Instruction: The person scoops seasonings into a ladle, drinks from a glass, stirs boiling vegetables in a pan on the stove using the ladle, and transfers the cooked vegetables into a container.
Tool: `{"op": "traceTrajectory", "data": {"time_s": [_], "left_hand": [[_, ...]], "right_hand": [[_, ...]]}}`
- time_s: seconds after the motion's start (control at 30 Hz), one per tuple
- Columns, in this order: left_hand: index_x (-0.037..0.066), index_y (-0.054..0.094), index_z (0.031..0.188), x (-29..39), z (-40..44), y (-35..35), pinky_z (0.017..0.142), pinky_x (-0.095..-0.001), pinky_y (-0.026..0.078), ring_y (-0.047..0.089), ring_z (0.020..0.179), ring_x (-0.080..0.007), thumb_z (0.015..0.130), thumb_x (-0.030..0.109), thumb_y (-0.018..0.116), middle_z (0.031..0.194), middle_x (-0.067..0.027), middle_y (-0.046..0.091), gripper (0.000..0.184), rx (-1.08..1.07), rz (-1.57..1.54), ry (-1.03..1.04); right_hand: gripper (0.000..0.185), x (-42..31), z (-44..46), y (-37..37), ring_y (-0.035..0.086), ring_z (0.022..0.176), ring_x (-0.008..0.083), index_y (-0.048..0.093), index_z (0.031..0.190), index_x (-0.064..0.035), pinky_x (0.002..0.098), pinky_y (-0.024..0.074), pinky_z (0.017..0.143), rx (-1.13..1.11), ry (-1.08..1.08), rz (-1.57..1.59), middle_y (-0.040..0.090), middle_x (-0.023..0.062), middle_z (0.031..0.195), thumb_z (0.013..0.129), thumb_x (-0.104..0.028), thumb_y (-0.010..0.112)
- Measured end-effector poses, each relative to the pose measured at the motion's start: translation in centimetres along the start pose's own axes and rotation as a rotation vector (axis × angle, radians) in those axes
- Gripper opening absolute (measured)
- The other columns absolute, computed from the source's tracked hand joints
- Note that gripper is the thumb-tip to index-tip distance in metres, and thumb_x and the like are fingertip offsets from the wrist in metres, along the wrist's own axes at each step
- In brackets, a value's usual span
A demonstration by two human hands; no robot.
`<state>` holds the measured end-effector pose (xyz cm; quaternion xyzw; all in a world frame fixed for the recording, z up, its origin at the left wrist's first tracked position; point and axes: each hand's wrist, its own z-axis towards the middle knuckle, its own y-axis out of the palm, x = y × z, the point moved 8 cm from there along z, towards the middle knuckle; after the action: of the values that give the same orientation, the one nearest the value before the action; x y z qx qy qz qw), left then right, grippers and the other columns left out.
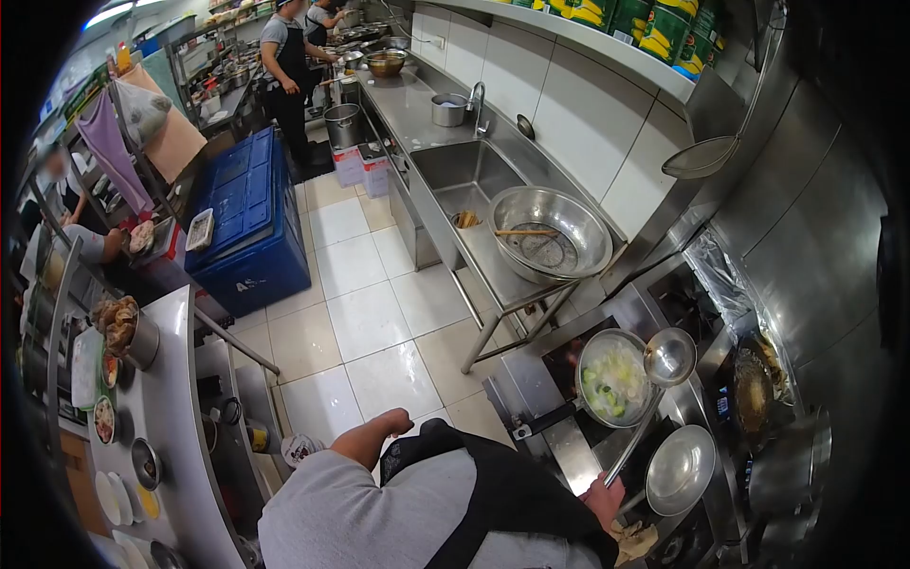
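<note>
Currently, right hand: yours is closed round the lower end of the ladle's handle, low over the stove.
Ladle: its bowl hangs over the far right edge of the pan – whether it touches the rim, you cannot tell from here.
Left hand: yours is out ahead of your apron, over the floor, fingers seemingly curled – too small to tell whether it is clenched or holds anything.
Pan: it sits on the stove ahead of your right hand, its black handle pointing left.
Greens: pale and bright green pieces lie in the pan.
Second pan: it is just right of your right hand.
Cloth: a crumpled tan one lies just below that hand.
Bowl: a wide steel one, with a wooden-handled tool inside, stands on the counter beyond the stove, beside the sink.
Chest: the blue one stands across the aisle, to your left.
Co-worker: a person in a dark apron stands well beyond it.
</note>
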<state>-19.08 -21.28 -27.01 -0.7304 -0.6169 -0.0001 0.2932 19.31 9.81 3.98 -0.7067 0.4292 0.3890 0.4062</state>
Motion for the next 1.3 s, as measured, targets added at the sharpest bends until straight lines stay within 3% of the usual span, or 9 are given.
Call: {"op": "traceTrajectory", "data": {"time_s": [0.3, 0.53, 0.6, 0.63, 0.67, 0.7, 1.0, 1.23, 1.3], "left_hand": [[-0.001, 0.066, 0.074, 3.3, 0.8, -0.3, 0.055, -0.0403, 0.055, 0.069, 0.064, -0.0266, 0.089, 0.032, 0.051, 0.076, -0.0187, 0.069, 0.04, -0.004, 0.038, 0.089], [-0.001, 0.07, 0.085, 1.6, 2.1, 0.9, 0.076, -0.0441, 0.055, 0.069, 0.083, -0.0344, 0.085, 0.032, 0.053, 0.085, -0.0205, 0.07, 0.038, 0.079, 0.186, 0.265], [0.01, 0.074, 0.099, 0.6, 5.2, 3.1, 0.074, -0.0417, 0.056, 0.069, 0.084, -0.0341, 0.086, 0.033, 0.059, 0.089, -0.0202, 0.071, 0.031, -0.029, 0.602, 0.481], [0.011, 0.075, 0.1, 0.6, 3.6, 1.8, 0.075, -0.0415, 0.056, 0.07, 0.085, -0.034, 0.086, 0.034, 0.061, 0.09, -0.0188, 0.072, 0.03, -0.034, 0.36, 0.232], [0.005, 0.073, 0.098, 1.5, 2.4, 1.6, 0.076, -0.0431, 0.055, 0.07, 0.087, -0.0346, 0.086, 0.037, 0.062, 0.094, -0.0217, 0.071, 0.035, -0.041, 0.403, 0.418], [-0.002, 0.072, 0.096, -1.7, 6.8, 2.8, 0.08, -0.0444, 0.053, 0.069, 0.093, -0.036, 0.085, 0.038, 0.063, 0.1, -0.0254, 0.07, 0.042, -0.005, 0.015, 0.248], [-0.003, 0.071, 0.097, 1.8, 9.7, 2.6, 0.086, -0.0415, 0.052, 0.066, 0.102, -0.0373, 0.087, 0.039, 0.059, 0.104, -0.0274, 0.068, 0.045, -0.01, 0.153, 0.39], [-0.005, 0.07, 0.099, 4.2, 8.0, 2.9, 0.086, -0.0415, 0.052, 0.066, 0.1, -0.0384, 0.086, 0.035, 0.061, 0.103, -0.0284, 0.068, 0.043, 0.003, 0.339, 0.515], [-0.004, 0.07, 0.101, 3.5, 7.9, 2.9, 0.086, -0.0416, 0.052, 0.066, 0.1, -0.0377, 0.085, 0.035, 0.061, 0.103, -0.028, 0.068, 0.043, -0.013, 0.241, 0.424]], "right_hand": [[0.018, 0.5, 0.3, -0.4, 0.046, 0.036, 0.0187, 0.046, 0.094, 0.0021, 0.0334, 0.0409, 0.033, 0.022, -0.024, -0.019, 0.045, 0.0087, 0.067, 0.077, 0.002, 0.043], [0.015, -0.7, 1.4, -1.9, 0.053, 0.044, 0.0148, 0.057, 0.092, -0.001, 0.0332, 0.0438, 0.038, 0.038, -0.107, -0.137, 0.056, 0.0063, 0.068, 0.079, 0.001, 0.049], [0.023, -0.5, 1.7, -3.2, 0.058, 0.054, 0.0182, 0.06, 0.095, 0.0025, 0.0354, 0.0469, 0.047, 0.074, -0.168, -0.304, 0.059, 0.009, 0.071, 0.073, -0.001, 0.053], [0.025, 0.4, 2.4, -4.0, 0.061, 0.062, 0.0218, 0.06, 0.094, 0.0036, 0.0394, 0.049, 0.057, 0.083, -0.232, -0.393, 0.058, 0.0133, 0.072, 0.071, -0.004, 0.055], [0.024, -1.3, 1.5, -3.9, 0.061, 0.069, 0.0295, 0.058, 0.092, 0.004, 0.0428, 0.0482, 0.066, 0.122, -0.27, -0.489, 0.058, 0.0191, 0.073, 0.072, -0.009, 0.057], [0.022, -0.5, 1.7, -4.6, 0.058, 0.071, 0.0383, 0.055, 0.086, 0.0046, 0.0446, 0.0471, 0.069, 0.161, -0.317, -0.52, 0.057, 0.0236, 0.076, 0.073, -0.012, 0.058], [0.027, 0.1, 1.9, -5.3, 0.059, 0.09, 0.0498, 0.054, 0.091, 0.0048, 0.0536, 0.0457, 0.079, 0.265, -0.141, -0.694, 0.061, 0.0322, 0.086, 0.075, -0.015, 0.06], [0.028, 1.6, 4.4, -4.5, 0.062, 0.079, 0.048, 0.053, 0.091, 0.0054, 0.053, 0.0481, 0.073, 0.231, -0.23, -0.789, 0.061, 0.0307, 0.081, 0.075, -0.016, 0.06], [0.024, 1.9, 3.6, -3.5, 0.063, 0.072, 0.0436, 0.052, 0.082, 0.0064, 0.0497, 0.0493, 0.068, 0.153, -0.141, -0.518, 0.06, 0.0272, 0.075, 0.072, -0.013, 0.061]]}}
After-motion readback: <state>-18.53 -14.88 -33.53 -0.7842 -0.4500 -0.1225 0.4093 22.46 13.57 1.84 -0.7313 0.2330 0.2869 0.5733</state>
